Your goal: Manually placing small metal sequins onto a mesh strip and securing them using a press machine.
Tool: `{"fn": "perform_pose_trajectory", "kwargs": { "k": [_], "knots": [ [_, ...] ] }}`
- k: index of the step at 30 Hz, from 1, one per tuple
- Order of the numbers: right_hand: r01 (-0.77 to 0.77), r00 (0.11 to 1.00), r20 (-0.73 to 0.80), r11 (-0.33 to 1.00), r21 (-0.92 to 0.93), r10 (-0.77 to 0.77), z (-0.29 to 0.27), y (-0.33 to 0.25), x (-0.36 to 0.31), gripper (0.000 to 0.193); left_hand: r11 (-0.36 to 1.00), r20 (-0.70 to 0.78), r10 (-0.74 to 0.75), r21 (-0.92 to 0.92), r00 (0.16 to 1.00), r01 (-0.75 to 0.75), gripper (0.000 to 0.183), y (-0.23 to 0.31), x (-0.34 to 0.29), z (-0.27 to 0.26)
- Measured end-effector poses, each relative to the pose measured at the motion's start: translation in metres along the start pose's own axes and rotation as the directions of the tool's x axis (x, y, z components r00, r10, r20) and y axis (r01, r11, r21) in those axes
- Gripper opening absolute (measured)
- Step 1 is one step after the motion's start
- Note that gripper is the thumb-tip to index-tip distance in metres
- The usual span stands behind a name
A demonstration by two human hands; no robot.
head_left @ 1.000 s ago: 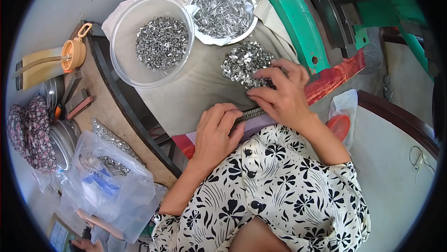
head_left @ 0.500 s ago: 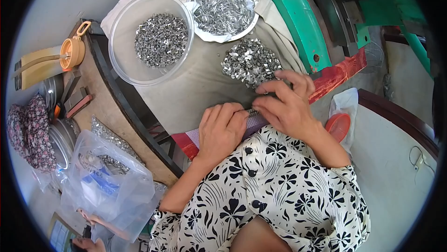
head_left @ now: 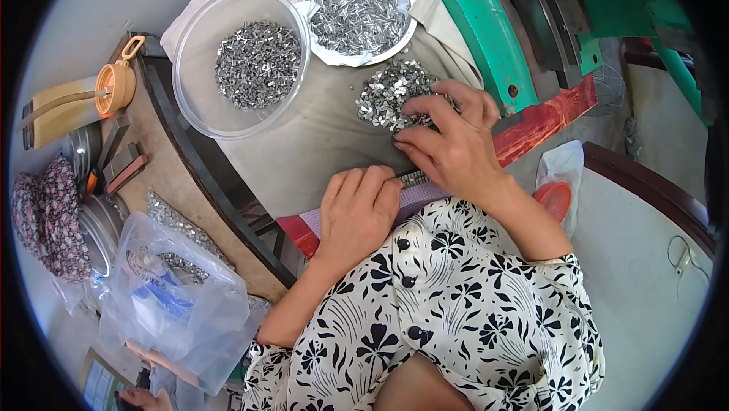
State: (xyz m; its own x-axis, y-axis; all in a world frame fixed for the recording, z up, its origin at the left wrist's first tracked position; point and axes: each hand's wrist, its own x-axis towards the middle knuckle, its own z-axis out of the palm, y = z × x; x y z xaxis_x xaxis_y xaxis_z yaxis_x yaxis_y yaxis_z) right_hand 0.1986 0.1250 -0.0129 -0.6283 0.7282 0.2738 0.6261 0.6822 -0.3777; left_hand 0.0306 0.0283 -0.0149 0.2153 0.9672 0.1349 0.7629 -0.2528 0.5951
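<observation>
My left hand [head_left: 355, 212] rests at the near edge of the cloth-covered table, its fingers bent and pressed together. From its fingertips a narrow ridged metal strip [head_left: 414, 178] runs right along a purple checked cloth [head_left: 408, 194]; the grip itself is hidden. My right hand [head_left: 456, 137] reaches over the near right side of a pile of small shiny metal pieces [head_left: 383, 99]. Its thumb and forefinger come together at the pile's near edge, and the other fingers curl over the pieces. Whatever lies between those fingertips is too small to make out.
A clear round tub [head_left: 182, 99] of small metal pieces stands back left. Beside it is a white-lined bowl [head_left: 414, 27] of thin metal pieces. A green machine frame [head_left: 486, 39] borders the right. Plastic bags [head_left: 182, 305] lie on the left bench; another person [head_left: 163, 380] shows lower left.
My right hand has moved up and left from the strip to the metal pile, and its thumb and forefinger have drawn together. The left hand stays at nearly the same place.
</observation>
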Motion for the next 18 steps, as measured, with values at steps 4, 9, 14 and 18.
{"fn": "perform_pose_trajectory", "kwargs": {
  "k": [4,9,14,18],
  "knots": [
    [0.015,0.998,0.058,1.0,0.021,-0.016,-0.0017,-0.0006,0.0076,0.013,1.0,-0.01,0.0,-0.016,1.0,0.0,0.019,-0.0008,-0.0003,0.0018],
    [0.057,0.996,0.073,0.998,0.038,-0.06,-0.0063,-0.0013,0.0026,0.015,0.982,0.027,-0.11,-0.149,0.994,0.112,0.026,-0.0032,-0.0035,0.0017],
    [0.042,0.987,0.151,0.994,0.103,-0.058,-0.0087,0.0005,0.0015,0.017,0.984,0.016,-0.096,-0.15,0.995,0.098,0.027,-0.0044,-0.0057,0.0032],
    [0.033,0.99,0.134,0.998,0.062,-0.041,-0.0086,0.0019,0.0033,0.016,0.98,-0.001,-0.118,-0.161,0.993,0.116,0.027,-0.0043,-0.0057,0.0047]
  ]
}}
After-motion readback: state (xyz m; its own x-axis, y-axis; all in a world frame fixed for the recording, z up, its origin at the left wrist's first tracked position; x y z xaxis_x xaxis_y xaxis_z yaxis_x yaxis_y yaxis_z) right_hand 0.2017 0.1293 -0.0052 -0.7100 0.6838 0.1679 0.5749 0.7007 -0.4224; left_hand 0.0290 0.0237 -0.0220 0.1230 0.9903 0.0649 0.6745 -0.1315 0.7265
